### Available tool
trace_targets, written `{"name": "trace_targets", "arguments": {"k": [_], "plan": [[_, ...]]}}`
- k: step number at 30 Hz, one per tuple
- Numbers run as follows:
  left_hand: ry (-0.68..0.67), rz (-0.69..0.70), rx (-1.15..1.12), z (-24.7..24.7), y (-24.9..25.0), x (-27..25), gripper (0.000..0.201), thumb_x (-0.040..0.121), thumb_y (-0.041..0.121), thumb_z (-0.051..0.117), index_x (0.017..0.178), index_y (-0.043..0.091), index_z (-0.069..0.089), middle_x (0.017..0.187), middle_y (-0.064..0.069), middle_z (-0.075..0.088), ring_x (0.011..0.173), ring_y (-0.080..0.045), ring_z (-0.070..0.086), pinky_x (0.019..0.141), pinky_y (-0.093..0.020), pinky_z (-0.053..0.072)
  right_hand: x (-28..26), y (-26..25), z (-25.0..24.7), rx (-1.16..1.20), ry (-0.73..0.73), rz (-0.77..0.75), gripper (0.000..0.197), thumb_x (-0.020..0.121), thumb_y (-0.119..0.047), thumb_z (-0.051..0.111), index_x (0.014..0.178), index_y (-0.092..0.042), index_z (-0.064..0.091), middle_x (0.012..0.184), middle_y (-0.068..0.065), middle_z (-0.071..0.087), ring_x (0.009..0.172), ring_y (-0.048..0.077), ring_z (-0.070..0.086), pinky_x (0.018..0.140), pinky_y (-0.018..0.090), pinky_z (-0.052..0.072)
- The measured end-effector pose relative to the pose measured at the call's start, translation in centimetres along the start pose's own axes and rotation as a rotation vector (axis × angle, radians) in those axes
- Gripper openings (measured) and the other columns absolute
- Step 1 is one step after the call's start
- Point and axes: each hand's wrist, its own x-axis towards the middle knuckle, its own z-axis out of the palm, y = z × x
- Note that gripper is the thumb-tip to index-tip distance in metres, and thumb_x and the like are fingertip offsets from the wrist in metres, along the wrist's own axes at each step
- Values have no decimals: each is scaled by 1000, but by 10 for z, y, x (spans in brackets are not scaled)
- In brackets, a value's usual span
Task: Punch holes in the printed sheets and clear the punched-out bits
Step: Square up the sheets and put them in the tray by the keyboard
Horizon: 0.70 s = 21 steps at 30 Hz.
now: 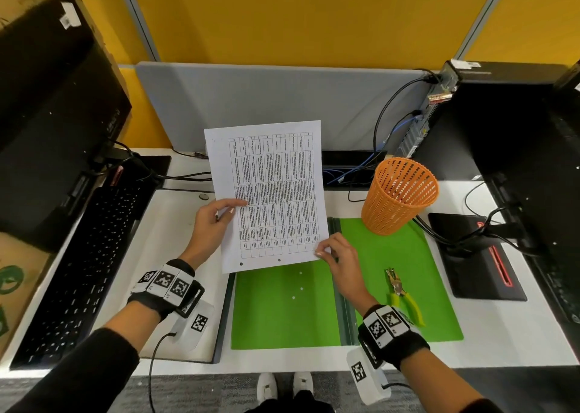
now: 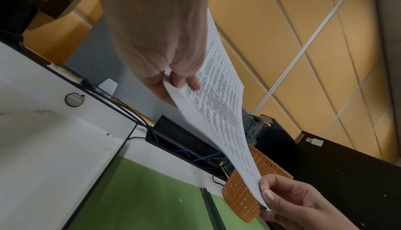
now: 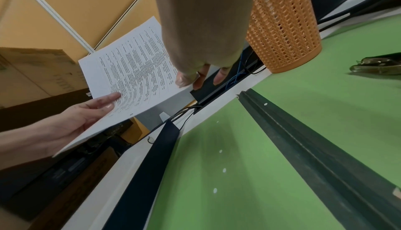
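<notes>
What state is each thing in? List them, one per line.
printed sheets: lifted off the desk, two holes along the near edge
left hand: grips the sheets' left edge
right hand: pinches the near right corner
hole punch: lying unheld on the green folder
punched-out bits: scattered on the folder
orange basket: upright

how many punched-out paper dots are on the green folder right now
3 visible on the left half of the green folder: one dot just below the held sheets, one under it, one nearest the person. The sheets may hide more.
</notes>
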Motion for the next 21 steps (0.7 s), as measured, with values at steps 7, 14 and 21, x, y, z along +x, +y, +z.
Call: {"name": "trace_targets", "arguments": {"k": [7,14,21], "plan": [[21,-8,-10,-8,-1,-1,30,93,-7,46,102,11,68,107,24,66,111,7,56,97,-16,45,3,-1,-14,74,109,99,12,83,0,61,82,-12,61,83,-5,59,75,-3,54,67,9,45],[16,-6,-18,-27,-6,-10,31,92,-5,49,98,18,69,107,28,66,110,6,57,92,-12,48,54,-14,-120,-51,374,88,7,85,-10,61,91,-7,65,85,1,65,73,3,58,64,8,47],[12,-11,63,-40,-12,-21,35,92,-7,48,98,20,69,100,31,67,106,10,58,99,-21,41,111,9,-210,-299,394,168,3,77,-11,71,80,-12,72,74,7,68,54,-11,55,60,6,43]]}}
